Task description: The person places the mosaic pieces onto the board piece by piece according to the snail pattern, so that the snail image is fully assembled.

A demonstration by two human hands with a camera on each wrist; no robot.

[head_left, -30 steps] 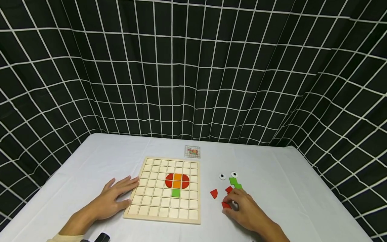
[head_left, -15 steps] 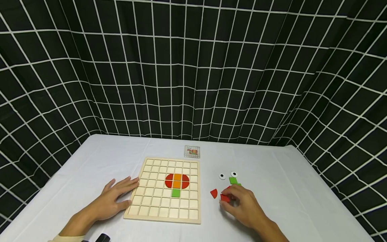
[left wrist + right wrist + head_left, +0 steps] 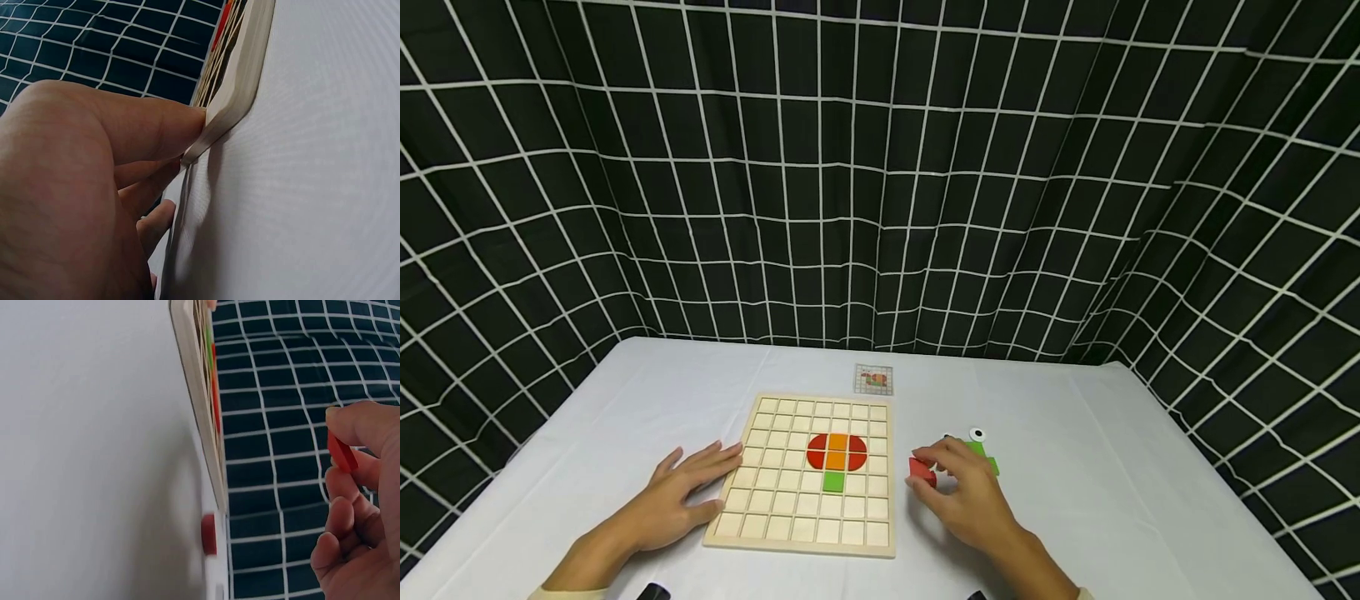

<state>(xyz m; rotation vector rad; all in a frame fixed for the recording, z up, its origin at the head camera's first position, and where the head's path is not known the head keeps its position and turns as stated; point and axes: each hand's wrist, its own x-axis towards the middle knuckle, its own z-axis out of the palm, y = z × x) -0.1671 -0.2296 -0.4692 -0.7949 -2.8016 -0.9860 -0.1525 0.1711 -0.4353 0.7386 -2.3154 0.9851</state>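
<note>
My right hand point(image 3: 962, 492) pinches a small red tile point(image 3: 340, 453) between thumb and fingers, raised above the table in the right wrist view. Just under it, another red piece point(image 3: 209, 534) lies on the table beside the board. My left hand point(image 3: 673, 500) rests at the left edge of the wooden grid board point(image 3: 797, 529), fingers spread and thumb against the rim point(image 3: 234, 103). On the board sit red rounded tiles point(image 3: 817, 452) flanking orange ones point(image 3: 837, 451), with a green square tile point(image 3: 833, 481) below them.
A small picture card point(image 3: 874, 380) lies behind the board. Right of the board are green tiles point(image 3: 993, 466) and a white eye disc point(image 3: 977, 434), with a second eye disc mostly hidden behind my right hand. A black curtain with white grid lines point(image 3: 820, 200) surrounds the table.
My right hand has picked up the red tile from among the loose pieces and moved left with it toward the board. The left hand stays on the board's edge.
</note>
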